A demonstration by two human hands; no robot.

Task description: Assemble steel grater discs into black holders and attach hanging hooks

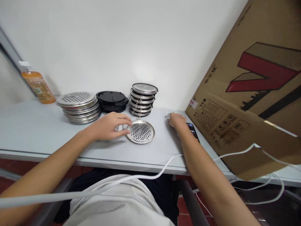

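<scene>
White wall (117, 40), one, behind one pale worktop (35, 131). Against the wall, three stacks, probably set back so the front edge serves your hands: one of perforated metal discs (80, 108), too tightly nested to count; one of black discs (111, 102), number also unclear; one clipped stack (143, 97), about five tiers, its wire fittings facing you — likely for easy reach. Single perforated plate (141, 132), one, flat on the worktop directly before you, between your hands; part of a second perforated piece (119, 127) shows past your left fingers.

Your left hand (111, 125), one: loosely spread, fingertips at the plate's left rim, perhaps to steady it. Your right hand (176, 120), one: fingers curled down beside loose wire clips (167, 115), count uncertain — whether any is pinched, you cannot tell. Phone (192, 129), one, beside your right forearm; cardboard box (211, 103), one, at far right; orange bottle (39, 86), one, at far left.
</scene>
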